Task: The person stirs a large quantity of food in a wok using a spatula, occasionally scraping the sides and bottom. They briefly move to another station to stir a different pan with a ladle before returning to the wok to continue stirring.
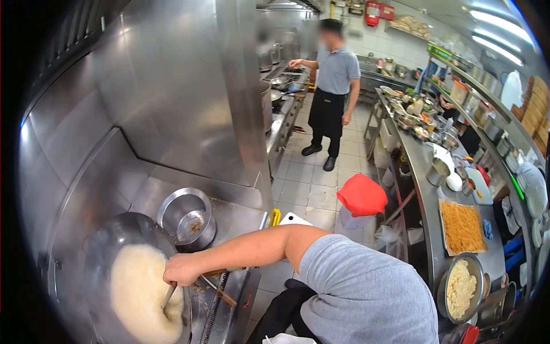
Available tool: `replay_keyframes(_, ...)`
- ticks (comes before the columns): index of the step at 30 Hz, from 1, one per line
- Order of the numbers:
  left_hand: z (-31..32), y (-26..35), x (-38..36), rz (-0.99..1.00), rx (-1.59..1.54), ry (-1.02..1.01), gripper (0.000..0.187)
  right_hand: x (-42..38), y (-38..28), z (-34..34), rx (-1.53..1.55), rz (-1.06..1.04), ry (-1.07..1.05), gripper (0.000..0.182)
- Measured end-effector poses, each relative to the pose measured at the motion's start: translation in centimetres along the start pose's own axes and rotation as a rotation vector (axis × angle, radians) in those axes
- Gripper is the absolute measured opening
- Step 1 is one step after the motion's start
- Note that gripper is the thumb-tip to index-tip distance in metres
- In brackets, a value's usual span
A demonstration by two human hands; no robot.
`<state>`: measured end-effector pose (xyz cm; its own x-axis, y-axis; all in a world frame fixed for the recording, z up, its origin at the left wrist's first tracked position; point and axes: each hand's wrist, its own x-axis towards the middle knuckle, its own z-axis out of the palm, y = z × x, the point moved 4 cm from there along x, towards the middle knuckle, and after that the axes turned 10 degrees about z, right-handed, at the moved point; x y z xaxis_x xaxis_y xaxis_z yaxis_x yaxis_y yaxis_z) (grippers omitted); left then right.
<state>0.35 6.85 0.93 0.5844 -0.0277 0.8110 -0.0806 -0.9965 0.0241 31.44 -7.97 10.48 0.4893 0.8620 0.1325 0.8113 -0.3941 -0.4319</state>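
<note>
My right hand (182,269) is closed round the handle of a metal utensil (169,295), above the front right side of a big wok (106,243). Pale, thick foam (137,284) fills much of the wok, and the utensil's lower end is hidden in it. Just behind my forearm a deep steel pot (186,215) stands on the stove ledge, with some brown bits at its bottom. My left hand does not show.
Beside the wok, a wooden-handled tool (226,297) lies on the ledge. A person (338,71) stands in the aisle by other stoves. A red-covered bin (362,195) is on the floor. The right counter (421,172) holds an orange crumb tray (463,226) and a bowl (444,295) of pale pieces.
</note>
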Motion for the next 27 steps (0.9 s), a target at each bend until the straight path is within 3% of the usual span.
replay_keyframes(7,0.3,0.4,-1.6,-0.124,0.077,-0.098,0.065,8.9,-1.4,8.6,-0.174,0.006,0.262,0.008)
replay_keyframes(11,1.7,-0.2,-1.6,-0.172,0.090,-0.158,0.090,12.2,-0.7,10.8,-0.266,0.024,0.339,0.012)
replay_keyframes(14,1.3,-0.1,-1.2,-0.182,0.116,-0.186,0.089,13.3,0.1,10.6,-0.258,0.130,0.356,0.012)
replay_keyframes(16,0.9,0.1,-0.5,-0.176,0.064,-0.201,0.087,12.5,1.2,8.9,-0.237,0.236,0.335,0.013)
replay_keyframes(27,-0.4,1.4,1.5,-0.298,0.046,-0.338,0.100,2.0,3.7,0.9,-0.050,0.264,0.003,0.024)
